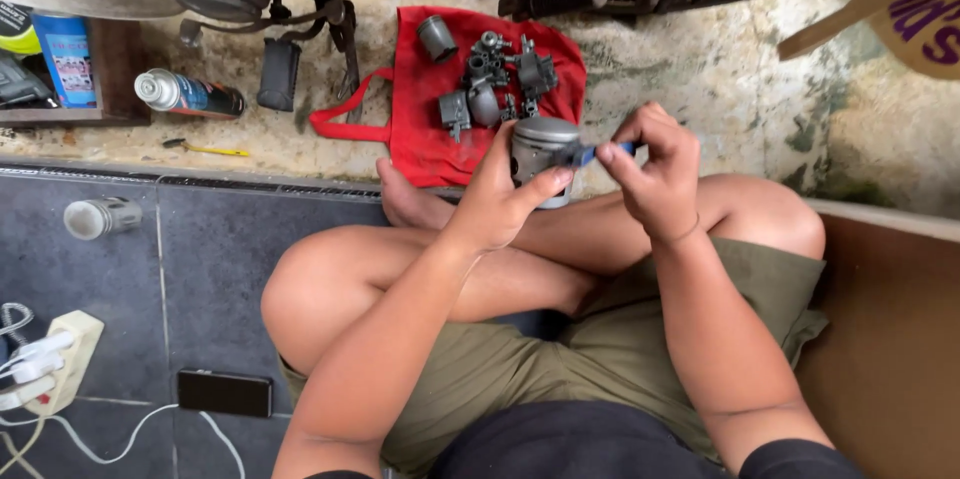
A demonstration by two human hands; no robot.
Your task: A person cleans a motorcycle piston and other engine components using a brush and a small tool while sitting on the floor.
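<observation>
Sitting cross-legged on the floor, the person is gripping a grey metal cylindrical part [543, 147] in the left hand [497, 201], fingers wrapped around it above the lap. The right hand [655, 171] is pinching a blue-handled tool [600, 151] against the part's side. Beyond, dismantled grey parts [490, 79] are lying on a red cloth bag [425, 139].

light was even, soft daylight, no hard shadows; only a faint one under my knees on the dark tiles [200, 269]. mild sheen on the metal cylinder [542, 144] in my left hand [500, 194]. centre was sharp, my forearms at the bottom edge slightly soft. wide-angle bend showed at the edges.
</observation>
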